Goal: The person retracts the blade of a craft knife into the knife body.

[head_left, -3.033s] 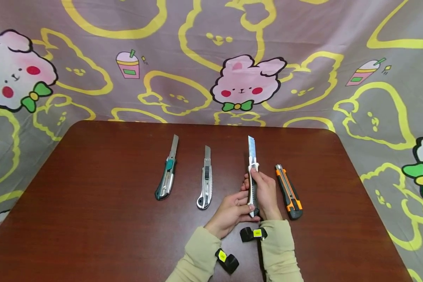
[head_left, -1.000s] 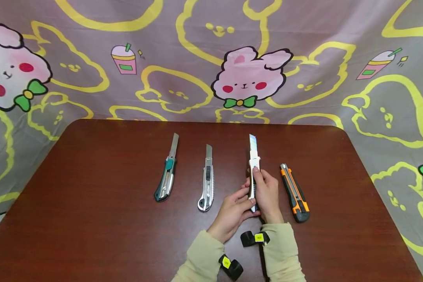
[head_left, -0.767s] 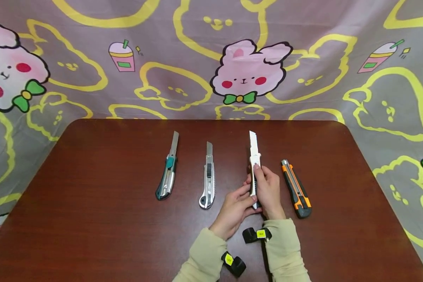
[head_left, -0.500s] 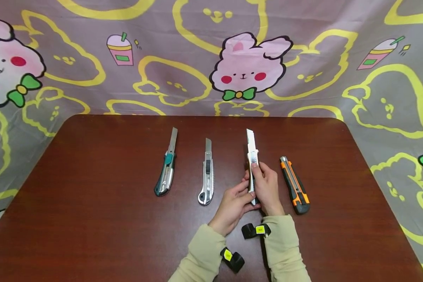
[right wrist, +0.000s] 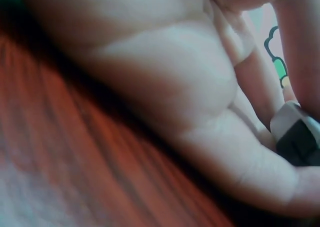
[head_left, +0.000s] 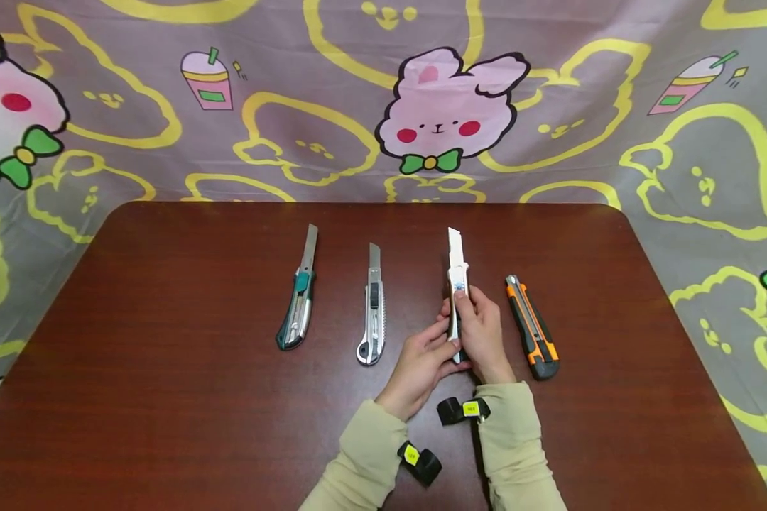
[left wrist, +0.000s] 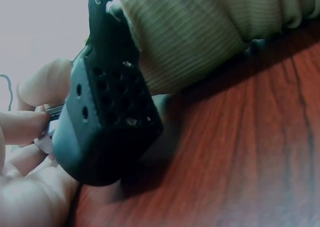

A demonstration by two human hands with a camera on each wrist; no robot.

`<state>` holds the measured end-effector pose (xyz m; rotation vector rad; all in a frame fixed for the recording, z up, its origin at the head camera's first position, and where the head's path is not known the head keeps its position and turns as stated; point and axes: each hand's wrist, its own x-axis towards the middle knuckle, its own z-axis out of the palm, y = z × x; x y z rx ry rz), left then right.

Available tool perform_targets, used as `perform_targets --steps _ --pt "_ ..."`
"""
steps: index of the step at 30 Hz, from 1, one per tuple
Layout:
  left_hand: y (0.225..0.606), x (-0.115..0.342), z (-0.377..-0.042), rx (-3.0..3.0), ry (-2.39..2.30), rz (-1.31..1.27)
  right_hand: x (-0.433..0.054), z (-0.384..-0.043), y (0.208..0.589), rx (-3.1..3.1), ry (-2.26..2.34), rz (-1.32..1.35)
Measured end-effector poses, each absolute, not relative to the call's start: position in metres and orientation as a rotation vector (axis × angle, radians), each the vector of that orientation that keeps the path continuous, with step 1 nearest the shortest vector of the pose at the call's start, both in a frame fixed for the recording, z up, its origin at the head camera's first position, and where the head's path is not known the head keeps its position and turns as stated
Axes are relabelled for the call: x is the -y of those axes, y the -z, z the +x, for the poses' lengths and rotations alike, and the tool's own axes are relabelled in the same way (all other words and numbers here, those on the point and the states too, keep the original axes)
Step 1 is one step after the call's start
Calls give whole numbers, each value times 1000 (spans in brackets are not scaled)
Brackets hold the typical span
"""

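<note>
A white-and-dark utility knife (head_left: 458, 275) with its blade out points toward the back edge of the table. My right hand (head_left: 484, 337) grips its handle from the right, thumb on the upper face. My left hand (head_left: 418, 370) pinches the tail end of the handle from the left. Close up in the right wrist view, the knife's grey and black end (right wrist: 299, 137) sits between fingers. To the left lie a silver utility knife (head_left: 373, 319) and a teal-and-silver one (head_left: 298, 309), both blades out. An orange-and-black utility knife (head_left: 532, 328) lies right of my right hand.
The dark red-brown table (head_left: 166, 355) has rounded back corners. Behind it hangs a cartoon-printed cloth (head_left: 332, 71), which also covers both sides. Black cameras are strapped on both wrists, the left one (head_left: 420, 463) close to the right one (head_left: 463, 410).
Both hands keep hold of the same knife, which has rolled slightly and shows more of its white face. The head view has shifted a little. The other knives lie as before.
</note>
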<state>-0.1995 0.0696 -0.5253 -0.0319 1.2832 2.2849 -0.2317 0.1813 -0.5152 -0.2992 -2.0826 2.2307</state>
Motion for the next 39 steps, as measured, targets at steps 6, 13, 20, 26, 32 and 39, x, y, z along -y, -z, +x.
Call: perform_targets --steps 6,13,20,26,32,39 --pt "525 -69 -201 -1284 -2297 -48 -182 -232 515 2069 -2273 -255" --pt "524 -70 -202 -1284 -2298 -63 -182 -232 513 2078 -2292 -265" --pt "523 -70 -203 -1297 -2298 -59 -179 -235 512 1983 -2370 -419" --pt "524 -70 -201 -1297 -2298 -68 -180 -233 515 2027 -2302 -413" --pt "526 -72 -202 -1297 -2300 -74 -181 -233 517 2017 -2315 -372" --pt "525 -73 -202 -1295 -2298 -101 -183 -233 515 2063 -2318 -346"
